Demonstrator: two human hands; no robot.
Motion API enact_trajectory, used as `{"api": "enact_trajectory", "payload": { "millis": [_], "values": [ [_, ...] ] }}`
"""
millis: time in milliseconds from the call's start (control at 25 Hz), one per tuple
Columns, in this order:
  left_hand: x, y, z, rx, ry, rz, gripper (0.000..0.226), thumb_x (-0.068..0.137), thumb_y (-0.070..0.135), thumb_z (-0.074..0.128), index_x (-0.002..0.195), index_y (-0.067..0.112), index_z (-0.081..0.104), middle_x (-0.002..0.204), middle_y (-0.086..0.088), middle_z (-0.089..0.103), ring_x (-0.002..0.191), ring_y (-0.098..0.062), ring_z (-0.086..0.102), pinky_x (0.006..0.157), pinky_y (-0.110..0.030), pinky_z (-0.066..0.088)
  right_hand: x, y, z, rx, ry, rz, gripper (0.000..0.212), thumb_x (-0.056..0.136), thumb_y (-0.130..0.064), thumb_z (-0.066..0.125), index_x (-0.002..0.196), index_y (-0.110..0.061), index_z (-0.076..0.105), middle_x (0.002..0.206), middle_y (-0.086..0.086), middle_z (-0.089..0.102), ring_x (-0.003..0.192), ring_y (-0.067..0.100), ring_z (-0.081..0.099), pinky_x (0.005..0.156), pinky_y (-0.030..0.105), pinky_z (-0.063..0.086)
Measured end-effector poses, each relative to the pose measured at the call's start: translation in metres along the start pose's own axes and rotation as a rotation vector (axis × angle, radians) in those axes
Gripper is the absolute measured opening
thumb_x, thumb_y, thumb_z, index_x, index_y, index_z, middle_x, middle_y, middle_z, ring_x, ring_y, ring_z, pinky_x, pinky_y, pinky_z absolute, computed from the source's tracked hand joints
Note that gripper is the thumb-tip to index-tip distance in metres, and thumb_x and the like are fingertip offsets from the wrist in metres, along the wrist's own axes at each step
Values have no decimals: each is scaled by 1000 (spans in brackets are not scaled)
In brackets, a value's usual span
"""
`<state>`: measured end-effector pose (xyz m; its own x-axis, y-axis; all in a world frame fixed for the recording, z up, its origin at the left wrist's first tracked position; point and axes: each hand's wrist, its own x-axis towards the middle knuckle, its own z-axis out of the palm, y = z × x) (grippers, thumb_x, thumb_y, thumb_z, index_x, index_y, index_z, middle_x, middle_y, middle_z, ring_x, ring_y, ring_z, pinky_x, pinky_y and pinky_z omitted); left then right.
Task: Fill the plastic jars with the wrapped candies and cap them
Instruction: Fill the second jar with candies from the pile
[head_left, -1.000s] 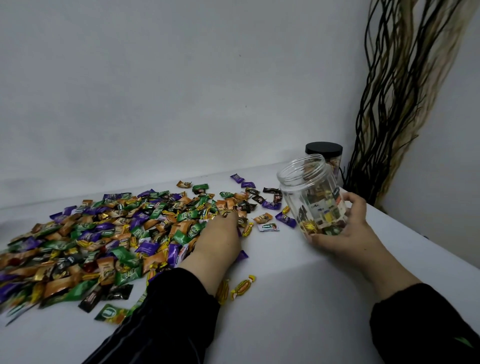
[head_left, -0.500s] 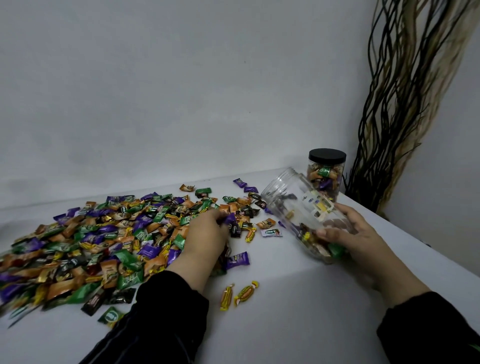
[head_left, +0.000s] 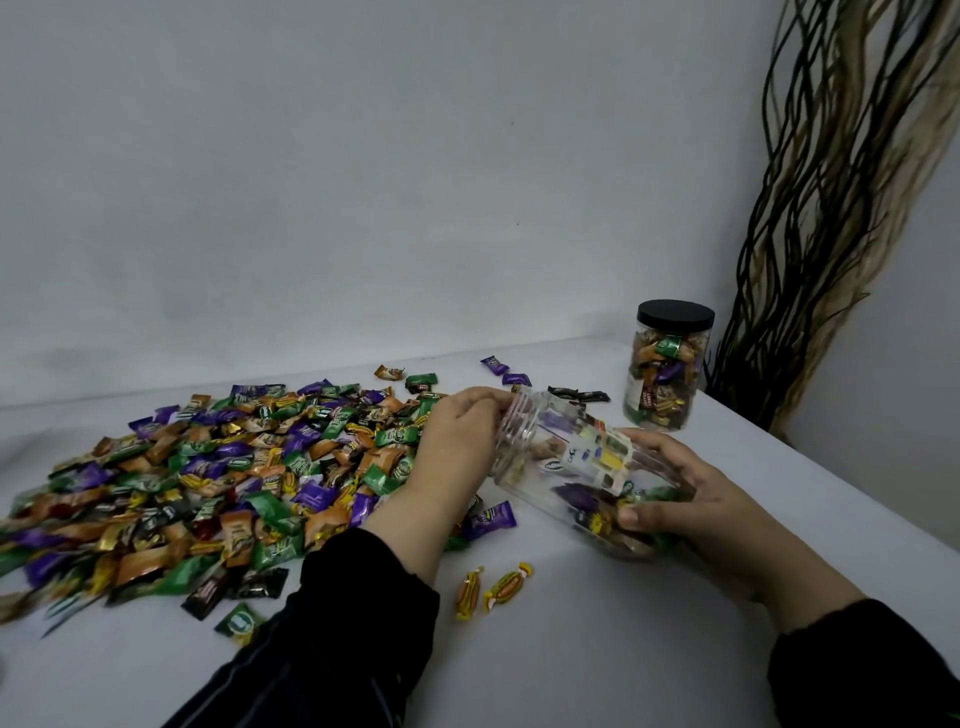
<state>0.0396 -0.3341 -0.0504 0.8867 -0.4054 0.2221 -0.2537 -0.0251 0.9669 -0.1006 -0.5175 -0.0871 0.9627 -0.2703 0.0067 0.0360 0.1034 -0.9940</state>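
Nearest you, two yellow twist candies (head_left: 493, 591) lie apart on the white table (head_left: 597, 649). Your right hand (head_left: 675, 499) grips the open jar (head_left: 571, 467), tipped on its side, mouth facing left. Your left hand (head_left: 457, 447) is curled at that mouth; contents cannot be told. Candy pile (head_left: 208, 483) spreads left. Capped jar (head_left: 667, 364) stands upright behind.

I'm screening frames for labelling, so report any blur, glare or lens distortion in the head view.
Head view: motion blur smears the candy pile most at the lower left edge; the capped jar is fairly sharp. Soft, dim lighting, faint shadows only. The open jar, held tilted by the right hand with the left hand at its mouth, shows mild reflections, no harsh glare. Wide-angle bending shows on the table edge.
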Motion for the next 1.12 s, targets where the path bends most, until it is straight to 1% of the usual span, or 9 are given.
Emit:
{"api": "enact_trajectory", "payload": {
  "millis": [160,280,360,440,560,680,880,1040,1120],
  "values": [
    [4,-2,1,-168,24,32,70,91,74,23,89,10,52,81,-2,51,82,-19,50,80,-34,41,-3,-3,6,39,-12,-10,83,52,6,80,126,-27,61,125,4,64,96,29,73,69,32,60],
    [6,2,1,-412,-160,8,71,72,76,21,89,13,49,85,-4,53,83,-18,55,77,-34,49,-3,-4,4,40,12,-12,87,49,2,83,125,-26,52,122,10,60,94,32,72,67,34,59],
    [8,1,-6,-542,-193,-2,68,78,74,23,96,16,54,94,-5,60,91,-18,59,83,-37,48,-1,-4,1,89,43,-20,88,42,-3,89,118,-25,50,119,15,63,89,33,73,63,36,60],
    [13,-12,-16,-187,-183,-34,50,96,61,34,99,18,59,102,-4,63,102,-22,59,93,-42,47,3,-2,-5,186,111,-51,91,34,-12,97,112,-25,54,113,18,71,87,35,73,64,41,62],
    [11,-29,-24,747,-330,-130,11,94,36,54,101,28,56,119,-5,55,110,-23,52,97,-41,47,9,-2,-16,337,291,-133,68,60,-16,85,122,-19,55,118,17,71,100,36,70,79,47,60],
    [-1,-43,-18,1187,-555,-45,56,83,67,57,127,35,46,134,-4,40,129,-25,34,109,-44,35,9,-1,-20,475,420,-100,62,71,-29,74,130,-20,57,117,12,72,108,35,68,87,48,56],
    [-6,-59,-11,1268,-369,225,42,99,53,41,129,25,47,128,-5,49,117,-24,48,95,-36,44,4,-4,-15,558,450,-24,38,81,-43,68,114,-24,64,102,12,76,97,37,70,78,51,56],
    [4,-59,-11,1218,-262,263,35,101,45,39,115,20,58,113,-2,62,100,-23,60,78,-34,51,4,-5,-8,461,408,-1,48,68,-44,70,109,-21,64,96,13,75,85,35,72,65,46,58],
    [10,-57,-14,1097,-151,253,30,100,40,45,107,18,64,102,-3,67,92,-24,63,73,-33,51,4,-4,-7,427,369,-4,39,73,-43,68,104,-21,65,87,10,76,80,33,71,63,45,58]
  ]
}}
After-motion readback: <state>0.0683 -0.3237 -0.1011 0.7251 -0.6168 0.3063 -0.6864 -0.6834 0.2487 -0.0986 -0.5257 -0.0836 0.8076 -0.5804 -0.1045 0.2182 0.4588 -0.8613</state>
